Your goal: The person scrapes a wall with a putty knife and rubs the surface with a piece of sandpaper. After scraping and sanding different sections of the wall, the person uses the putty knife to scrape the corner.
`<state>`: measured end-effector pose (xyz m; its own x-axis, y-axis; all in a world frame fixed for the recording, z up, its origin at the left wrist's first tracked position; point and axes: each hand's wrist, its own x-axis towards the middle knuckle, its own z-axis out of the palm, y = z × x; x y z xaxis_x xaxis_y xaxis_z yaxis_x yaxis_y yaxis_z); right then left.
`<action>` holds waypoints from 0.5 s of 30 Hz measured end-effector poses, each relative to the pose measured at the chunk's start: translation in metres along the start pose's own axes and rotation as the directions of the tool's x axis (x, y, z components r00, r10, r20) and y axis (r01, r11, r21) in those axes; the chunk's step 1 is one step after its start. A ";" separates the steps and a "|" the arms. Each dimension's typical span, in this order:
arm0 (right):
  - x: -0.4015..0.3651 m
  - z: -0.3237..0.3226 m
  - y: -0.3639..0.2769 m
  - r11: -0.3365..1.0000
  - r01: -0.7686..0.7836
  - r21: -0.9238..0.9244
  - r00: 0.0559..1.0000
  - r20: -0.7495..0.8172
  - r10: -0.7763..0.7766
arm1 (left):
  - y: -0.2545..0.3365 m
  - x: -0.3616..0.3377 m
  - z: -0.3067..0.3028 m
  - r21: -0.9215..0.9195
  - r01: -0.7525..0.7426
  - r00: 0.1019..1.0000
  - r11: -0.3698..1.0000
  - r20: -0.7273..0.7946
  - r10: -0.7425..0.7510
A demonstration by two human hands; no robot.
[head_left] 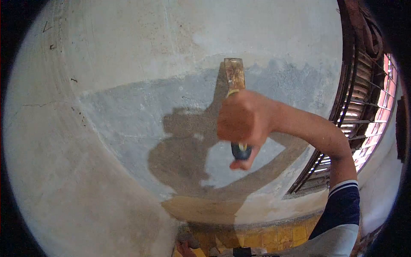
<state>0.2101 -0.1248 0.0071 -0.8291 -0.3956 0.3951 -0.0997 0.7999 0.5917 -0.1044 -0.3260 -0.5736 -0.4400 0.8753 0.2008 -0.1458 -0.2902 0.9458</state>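
Observation:
My right hand point(242, 118) is closed around the handle of a scraper point(235, 75) in front of the wall. The scraper's flat, brown-stained metal blade points upward, and its tip is at or very near the wall surface. The dark, rounded end of the handle shows below my fist. Behind it lies a grey patch point(132, 111) on the wall, bare of the pale coat that surrounds it. The tip sits close to the patch's upper edge. My left hand cannot be made out in this view.
A barred, louvred window point(361, 94) with a dark frame is on the right. The pale wall point(128, 38) has cracks and small marks at left. Below are yellow tiles point(284, 235). My arm and head cast a shadow across the patch.

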 end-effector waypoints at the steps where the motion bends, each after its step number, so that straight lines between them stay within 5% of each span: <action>1: -0.001 0.003 0.001 1.000 -0.002 0.028 1.000 -0.014 0.002 | 0.001 0.001 -0.002 0.002 -0.004 1.000 1.000 -0.004 0.004; 9: 0.003 -0.009 -0.006 0.999 0.042 0.011 0.998 0.053 -0.042 | 0.006 -0.004 -0.010 0.015 -0.015 0.999 1.000 -0.029 0.015; 13: -0.017 -0.033 0.040 0.971 -0.038 -0.235 0.999 0.018 0.043 | 0.007 -0.005 -0.014 0.019 -0.021 0.999 1.000 -0.043 0.022; 15: -0.007 -0.026 0.023 0.998 -0.035 -0.057 0.998 -0.062 0.031 | 0.007 -0.003 -0.014 0.015 -0.032 0.998 0.999 -0.060 0.033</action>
<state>0.2285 -0.1151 0.0365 -0.7962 -0.3976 0.4561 -0.0394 0.7863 0.6166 -0.1162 -0.3360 -0.5706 -0.4966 0.8407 0.2160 -0.1181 -0.3120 0.9427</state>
